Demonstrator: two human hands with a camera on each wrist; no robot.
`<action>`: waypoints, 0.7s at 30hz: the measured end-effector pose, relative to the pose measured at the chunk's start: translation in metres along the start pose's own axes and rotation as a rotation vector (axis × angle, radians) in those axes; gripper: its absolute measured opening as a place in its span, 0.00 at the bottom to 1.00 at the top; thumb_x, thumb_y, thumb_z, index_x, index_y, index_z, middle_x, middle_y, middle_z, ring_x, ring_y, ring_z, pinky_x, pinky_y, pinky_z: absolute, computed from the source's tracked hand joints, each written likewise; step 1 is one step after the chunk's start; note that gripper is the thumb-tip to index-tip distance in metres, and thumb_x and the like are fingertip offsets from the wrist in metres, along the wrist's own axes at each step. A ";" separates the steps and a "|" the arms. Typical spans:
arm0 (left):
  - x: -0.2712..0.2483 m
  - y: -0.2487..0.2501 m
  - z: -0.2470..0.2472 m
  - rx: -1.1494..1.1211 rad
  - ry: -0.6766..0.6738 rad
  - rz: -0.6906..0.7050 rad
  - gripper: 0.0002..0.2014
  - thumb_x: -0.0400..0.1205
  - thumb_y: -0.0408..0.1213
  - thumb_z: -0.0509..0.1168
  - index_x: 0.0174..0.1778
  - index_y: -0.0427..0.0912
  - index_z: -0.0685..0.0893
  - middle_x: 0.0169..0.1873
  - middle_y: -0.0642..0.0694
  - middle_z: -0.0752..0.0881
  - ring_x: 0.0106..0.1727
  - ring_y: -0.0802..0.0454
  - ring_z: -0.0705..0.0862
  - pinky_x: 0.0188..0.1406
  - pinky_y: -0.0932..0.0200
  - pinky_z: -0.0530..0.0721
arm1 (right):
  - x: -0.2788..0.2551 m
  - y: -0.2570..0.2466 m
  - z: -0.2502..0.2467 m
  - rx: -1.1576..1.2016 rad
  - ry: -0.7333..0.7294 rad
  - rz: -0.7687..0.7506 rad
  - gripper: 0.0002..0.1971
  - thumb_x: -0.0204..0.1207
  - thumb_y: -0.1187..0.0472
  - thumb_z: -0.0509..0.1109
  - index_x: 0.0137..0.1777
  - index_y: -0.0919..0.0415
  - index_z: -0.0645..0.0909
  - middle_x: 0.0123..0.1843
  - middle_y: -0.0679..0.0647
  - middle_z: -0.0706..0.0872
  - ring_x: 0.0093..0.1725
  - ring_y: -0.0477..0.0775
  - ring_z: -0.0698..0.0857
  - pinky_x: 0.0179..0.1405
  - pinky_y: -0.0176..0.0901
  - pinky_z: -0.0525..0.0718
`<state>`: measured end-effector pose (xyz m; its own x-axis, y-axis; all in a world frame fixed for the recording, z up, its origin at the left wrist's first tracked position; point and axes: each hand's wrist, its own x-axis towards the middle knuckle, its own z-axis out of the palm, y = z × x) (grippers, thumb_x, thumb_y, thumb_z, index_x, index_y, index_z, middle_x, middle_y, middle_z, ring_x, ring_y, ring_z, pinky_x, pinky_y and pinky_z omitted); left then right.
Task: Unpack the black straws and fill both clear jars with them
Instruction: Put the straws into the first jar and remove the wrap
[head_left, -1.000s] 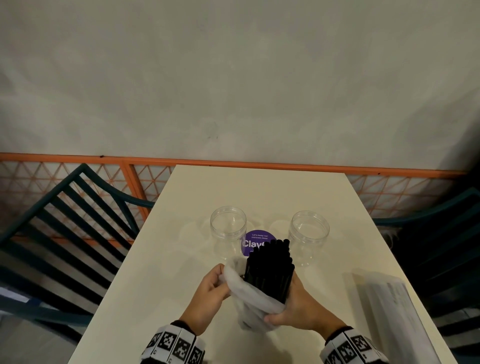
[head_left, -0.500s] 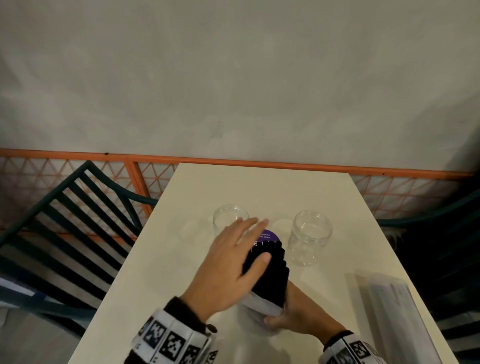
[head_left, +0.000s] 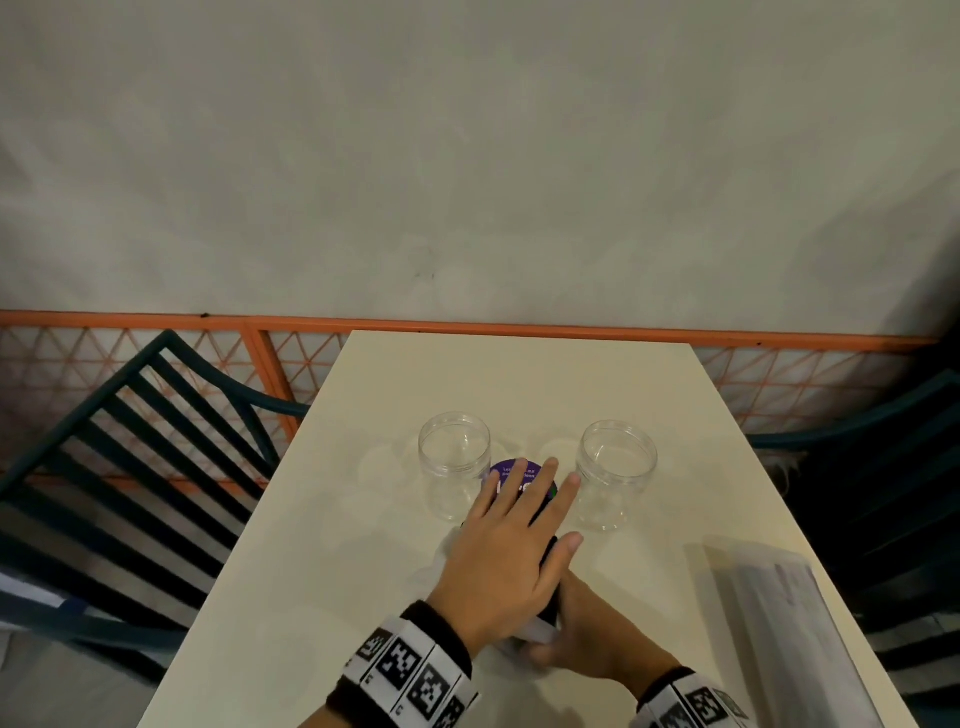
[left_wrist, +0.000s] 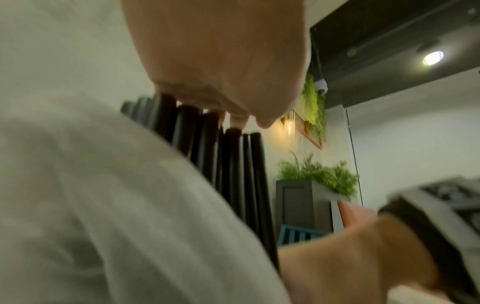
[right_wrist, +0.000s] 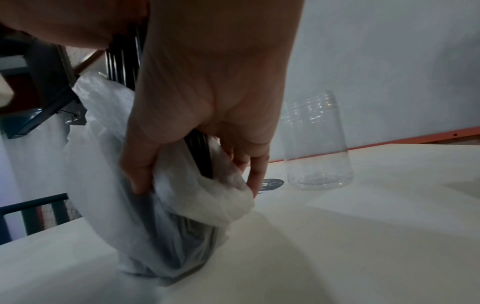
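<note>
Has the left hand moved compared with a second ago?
Yes. The left hand left the bag's edge and now lies flat over the tops of the black straws, fingers reaching toward the purple sticker between the clear jars.

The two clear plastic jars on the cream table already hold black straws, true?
No. Both clear plastic jars on the cream table stand empty, as the head view shows. The black straws remain in the white plastic bag.

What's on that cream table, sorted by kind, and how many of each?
Clear plastic jars: 2
Bundle of black straws: 1
White plastic bag around the straws: 1
Round purple sticker: 1
Flat clear packet at the right edge: 1
Total: 6
</note>
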<state>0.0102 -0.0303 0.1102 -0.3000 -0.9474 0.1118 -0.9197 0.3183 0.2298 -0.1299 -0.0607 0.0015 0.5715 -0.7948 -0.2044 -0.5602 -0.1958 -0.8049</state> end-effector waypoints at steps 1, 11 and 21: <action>0.001 -0.001 0.003 0.029 -0.022 -0.011 0.26 0.85 0.52 0.36 0.74 0.49 0.67 0.70 0.47 0.79 0.70 0.45 0.78 0.67 0.43 0.78 | 0.001 -0.001 0.001 -0.015 -0.012 0.000 0.45 0.61 0.52 0.79 0.74 0.44 0.56 0.66 0.38 0.73 0.63 0.42 0.75 0.62 0.32 0.76; 0.004 -0.007 -0.003 -0.058 0.154 -0.004 0.29 0.85 0.54 0.36 0.73 0.46 0.70 0.72 0.49 0.76 0.75 0.49 0.71 0.78 0.54 0.61 | 0.005 0.013 0.005 0.043 -0.035 0.034 0.45 0.58 0.53 0.79 0.69 0.32 0.56 0.72 0.40 0.72 0.69 0.41 0.73 0.71 0.48 0.76; -0.001 -0.017 0.002 -0.173 0.183 -0.066 0.34 0.80 0.62 0.36 0.75 0.48 0.68 0.74 0.52 0.72 0.77 0.53 0.68 0.76 0.61 0.59 | 0.001 0.004 0.001 0.103 -0.041 0.022 0.45 0.59 0.55 0.79 0.68 0.30 0.53 0.72 0.40 0.68 0.72 0.42 0.70 0.71 0.38 0.72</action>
<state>0.0260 -0.0352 0.1041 -0.1754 -0.9493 0.2609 -0.8738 0.2722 0.4030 -0.1312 -0.0615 -0.0026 0.5850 -0.7735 -0.2438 -0.5096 -0.1168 -0.8524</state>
